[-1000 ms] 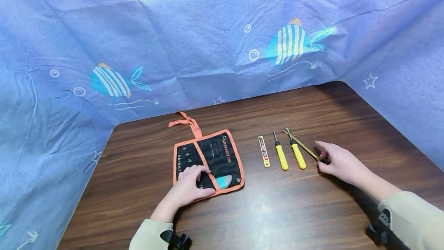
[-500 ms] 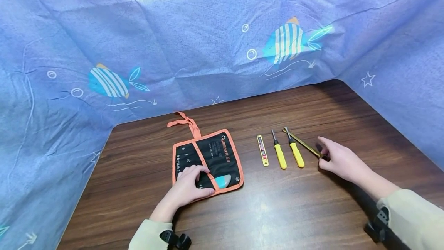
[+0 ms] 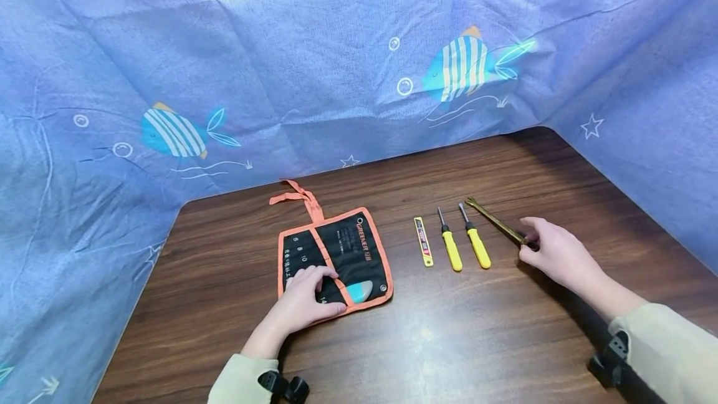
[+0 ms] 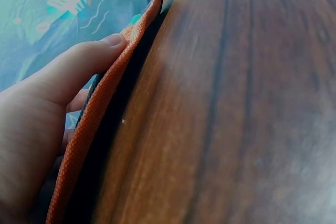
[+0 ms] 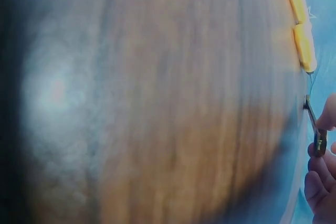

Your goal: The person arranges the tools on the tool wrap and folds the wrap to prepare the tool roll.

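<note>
My right hand pinches the near end of a brass-coloured wrench between thumb and fingers. Its forked far end points back and left, beside a yellow-handled screwdriver. In the right wrist view the wrench end shows between thumb and fingertips. My left hand rests on a black tool pouch with orange trim, its thumb on the near edge. The left wrist view has the thumb lying along that orange edge. A teal and grey rounded piece shows in the pouch.
A second yellow screwdriver and a slim yellow labelled strip lie left of the first one. Orange ties trail from the pouch's back edge. A blue fish-print cloth walls the wooden table at the back and sides.
The wrench has shifted to the right with my right hand, and its forked end has come away from the screwdriver's tip. My left hand stays on the pouch.
</note>
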